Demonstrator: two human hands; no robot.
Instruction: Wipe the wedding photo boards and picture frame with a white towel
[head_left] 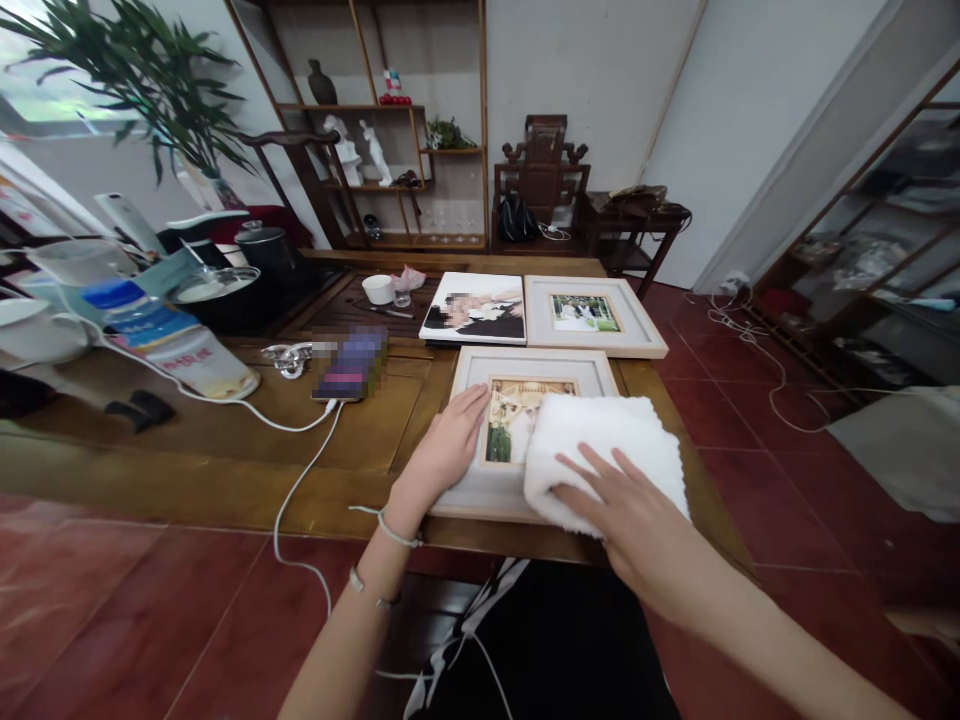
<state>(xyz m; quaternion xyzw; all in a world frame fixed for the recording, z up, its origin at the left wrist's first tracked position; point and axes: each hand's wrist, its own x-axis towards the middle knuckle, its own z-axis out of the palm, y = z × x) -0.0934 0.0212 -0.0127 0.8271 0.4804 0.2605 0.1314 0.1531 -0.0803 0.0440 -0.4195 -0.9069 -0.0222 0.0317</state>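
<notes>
A light wood picture frame lies flat near the table's front edge, with a wedding photo inside. My left hand rests on its left side, fingers stretched out flat. Over the frame's right part, a folded white fluffy cloth hides some of the photo. My right hand holds this cloth from above, its fingers pressed into the pile. Behind are a second wood frame with an outdoor photo and a white-edged photo panel, side by side and touching or nearly so.
On the wooden table to the left lie a phone with white cables, a clear ornament and a tilted bottle. Farther back are a white cup and a black pot. The table's right edge drops to red floor tiles.
</notes>
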